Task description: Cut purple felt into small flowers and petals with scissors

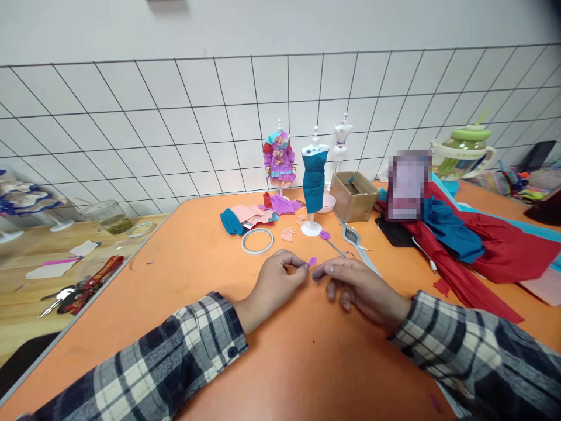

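A small piece of purple crepe paper (pixel 312 261) is pinched between the thumb and fingertips of my left hand (pixel 280 280), low over the orange table. Close by on the right is my right hand (pixel 362 286), with its fingers loosely bent and apart and its fingertips just short of the paper. I see nothing held in it. Just beyond the hands lies a purple paper flower (pixel 325 235), near a pair of scissors (pixel 342 251). A small dress form in a teal wrapped dress (pixel 314 181) stands upright behind them.
A ring of tape (pixel 258 240) and crepe paper scraps (pixel 249 215) lie behind my left hand. Farther back are a doll-size purple dress (pixel 279 159) on a stand and a cardboard box (pixel 354 199). Red crepe paper (pixel 504 240), a phone (pixel 408 186) and a lidded jug (pixel 464 153) occupy the right.
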### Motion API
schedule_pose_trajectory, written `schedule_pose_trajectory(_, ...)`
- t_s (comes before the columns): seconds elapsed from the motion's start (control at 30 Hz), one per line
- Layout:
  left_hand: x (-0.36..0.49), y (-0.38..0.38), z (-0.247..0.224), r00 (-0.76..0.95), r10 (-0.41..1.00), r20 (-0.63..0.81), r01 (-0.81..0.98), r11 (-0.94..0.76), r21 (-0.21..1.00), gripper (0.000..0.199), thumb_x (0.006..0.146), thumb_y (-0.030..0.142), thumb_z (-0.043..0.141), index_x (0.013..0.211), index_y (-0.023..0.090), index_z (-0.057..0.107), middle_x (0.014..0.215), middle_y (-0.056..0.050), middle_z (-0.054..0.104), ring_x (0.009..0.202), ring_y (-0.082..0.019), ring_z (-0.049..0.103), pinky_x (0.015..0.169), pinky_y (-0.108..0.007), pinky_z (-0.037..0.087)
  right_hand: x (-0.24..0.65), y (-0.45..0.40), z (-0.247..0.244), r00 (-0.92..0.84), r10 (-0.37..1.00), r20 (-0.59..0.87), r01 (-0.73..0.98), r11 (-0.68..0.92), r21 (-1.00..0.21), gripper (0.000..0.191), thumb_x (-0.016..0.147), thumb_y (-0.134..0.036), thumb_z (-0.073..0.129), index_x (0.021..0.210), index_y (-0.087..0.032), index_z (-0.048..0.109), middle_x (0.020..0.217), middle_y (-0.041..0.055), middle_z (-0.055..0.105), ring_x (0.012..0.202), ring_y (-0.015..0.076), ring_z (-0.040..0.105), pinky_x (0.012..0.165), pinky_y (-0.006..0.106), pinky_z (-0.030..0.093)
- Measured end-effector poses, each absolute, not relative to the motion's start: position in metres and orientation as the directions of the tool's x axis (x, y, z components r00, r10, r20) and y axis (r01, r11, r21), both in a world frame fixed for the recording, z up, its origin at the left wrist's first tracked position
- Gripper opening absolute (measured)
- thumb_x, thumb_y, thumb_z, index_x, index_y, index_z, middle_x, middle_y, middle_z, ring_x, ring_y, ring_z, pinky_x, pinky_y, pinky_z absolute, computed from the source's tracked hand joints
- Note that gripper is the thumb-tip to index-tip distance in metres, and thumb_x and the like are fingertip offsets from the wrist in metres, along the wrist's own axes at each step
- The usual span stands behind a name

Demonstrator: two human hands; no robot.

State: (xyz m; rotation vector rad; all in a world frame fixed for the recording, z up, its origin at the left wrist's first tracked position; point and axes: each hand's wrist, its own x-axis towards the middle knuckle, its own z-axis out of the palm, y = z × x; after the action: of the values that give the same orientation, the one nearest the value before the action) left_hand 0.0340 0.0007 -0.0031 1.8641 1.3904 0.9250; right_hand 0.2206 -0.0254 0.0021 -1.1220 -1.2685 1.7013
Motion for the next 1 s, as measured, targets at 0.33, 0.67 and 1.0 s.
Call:
schedule_pose_trajectory(0.33,0.035,-0.003,-0.005,0.252,0.923,0.29,0.587,-0.384,0.713,0.007,0.074,0.015,0.062,0.068,0.018,0.064,0.077,-0.001,0.064,0.078,-0.017,0.061,0.072,-0.028,0.047,0.213,-0.023,-0.003,-0.247,0.937,-0.248,0.158,-0.214,-0.964,0.032,0.076,-0.046,0.066,0.085,-0.016,0.062,0.054,-0.0058,0.049,0.043,0.0054,0.039,0.036,0.016,0.027)
schedule_pose_trajectory(0.67,0.034,-0.009,-0.001,0.341,0.838,0.426,0.564,-0.545,0.62,0.007,0.075,0.013,0.065,0.071,0.019,0.069,0.078,-0.001,0.063,0.079,-0.017,0.058,0.076,-0.033,0.045,0.212,-0.024,0.0,-0.215,0.944,-0.251,0.197,-0.21,-0.958,0.031,0.076,-0.047,0.064,0.079,-0.017,0.06,0.052,-0.0066,0.047,0.042,0.0055,0.038,0.037,0.017,0.028)
schedule_pose_trajectory(1.0,0.022,-0.003,0.003,0.465,0.75,0.471,0.354,-0.645,0.677,0.011,0.083,0.026,0.067,0.079,0.019,0.074,0.081,-0.004,0.063,0.084,-0.018,0.059,0.078,-0.032,0.047,0.215,-0.026,-0.001,-0.253,0.945,-0.208,0.157,-0.172,-0.973,0.031,0.075,-0.046,0.066,0.081,-0.017,0.056,0.055,-0.0062,0.05,0.046,0.0069,0.044,0.039,0.017,0.033)
